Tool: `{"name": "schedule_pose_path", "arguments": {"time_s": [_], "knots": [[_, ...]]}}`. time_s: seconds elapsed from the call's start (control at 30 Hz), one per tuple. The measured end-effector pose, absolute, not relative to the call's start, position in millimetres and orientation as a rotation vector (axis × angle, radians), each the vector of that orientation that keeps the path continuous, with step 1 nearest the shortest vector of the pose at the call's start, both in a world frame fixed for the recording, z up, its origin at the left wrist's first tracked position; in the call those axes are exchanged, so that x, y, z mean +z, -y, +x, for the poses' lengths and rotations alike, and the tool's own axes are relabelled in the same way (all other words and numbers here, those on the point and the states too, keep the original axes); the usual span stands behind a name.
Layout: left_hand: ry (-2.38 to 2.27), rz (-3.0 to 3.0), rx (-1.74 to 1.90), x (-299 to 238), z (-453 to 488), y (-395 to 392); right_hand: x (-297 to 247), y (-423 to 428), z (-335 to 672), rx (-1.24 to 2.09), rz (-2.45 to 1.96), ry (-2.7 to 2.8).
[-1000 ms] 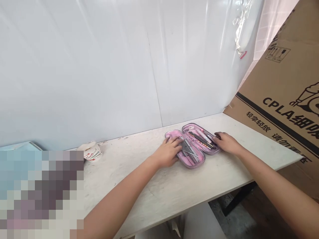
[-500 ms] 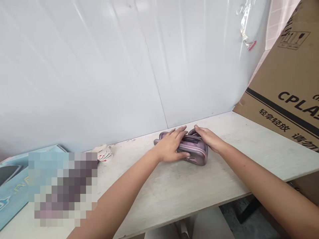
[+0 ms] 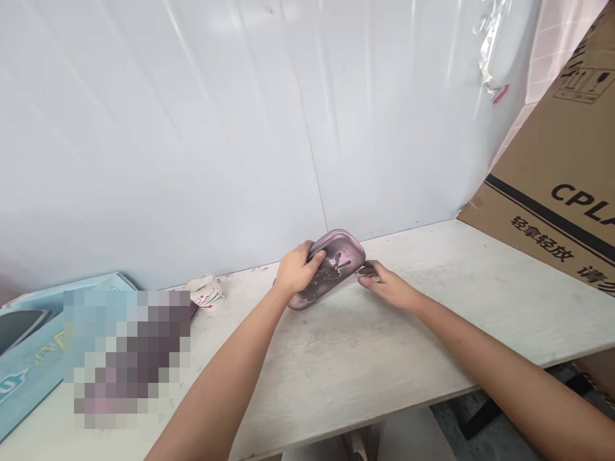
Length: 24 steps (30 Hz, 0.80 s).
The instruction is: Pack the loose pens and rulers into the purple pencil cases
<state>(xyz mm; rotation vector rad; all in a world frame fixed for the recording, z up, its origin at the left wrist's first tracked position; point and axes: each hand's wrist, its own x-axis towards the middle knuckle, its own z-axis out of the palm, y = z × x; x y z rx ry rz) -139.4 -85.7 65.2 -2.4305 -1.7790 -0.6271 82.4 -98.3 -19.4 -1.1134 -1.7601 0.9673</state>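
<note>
A shiny mauve pencil case [image 3: 343,256] with a dark printed picture on its face is tilted up above the white table, near the wall. My left hand [image 3: 295,269] grips its left part, with the thumb pressed on the printed face and the fingers hidden behind. Beside the case's lower right corner is my right hand [image 3: 389,288], its fingers loosely bent and apart with nothing in them. Its fingertips are close to the corner; whether they touch it I cannot tell.
A white paper cup [image 3: 207,294] with a printed pattern lies at the left by the wall. Light blue packaging [image 3: 29,378] and a blurred-out dark item [image 3: 144,352] are at the left. A large cardboard box [image 3: 552,186] leans at the right. The table's front edge [image 3: 384,419] runs below my arms.
The pencil case showed its open zipped side, with both hands on it; now it is turned and lifted so the printed face shows. My right hand has moved down, off its top.
</note>
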Motion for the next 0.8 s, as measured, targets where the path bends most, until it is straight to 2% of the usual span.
{"name": "schedule_pose_path", "arguments": {"time_s": [0.1, 0.27, 0.4, 0.57, 0.77, 0.8], "knots": [[1.840, -2.408, -0.700, 65, -155, 89, -16, 93, 49, 0.807, -1.111, 1.907], [1.863, -2.330, -0.796, 62, -166, 94, -10, 89, 32, 0.348, -1.216, 2.249], [1.844, -2.278, -0.670, 57, -154, 93, -9, 88, 58, 0.046, -1.368, 2.349], [1.564, -2.407, -0.408, 49, -112, 93, -5, 90, 112, -0.327, -1.485, 2.611], [1.390, -2.449, -0.328, 46, -82, 102, 49, 94, 138, -0.614, -1.474, 2.759], [1.382, -2.441, -0.335, 46, -81, 104, 63, 94, 132, -0.767, -1.363, 2.841]]}}
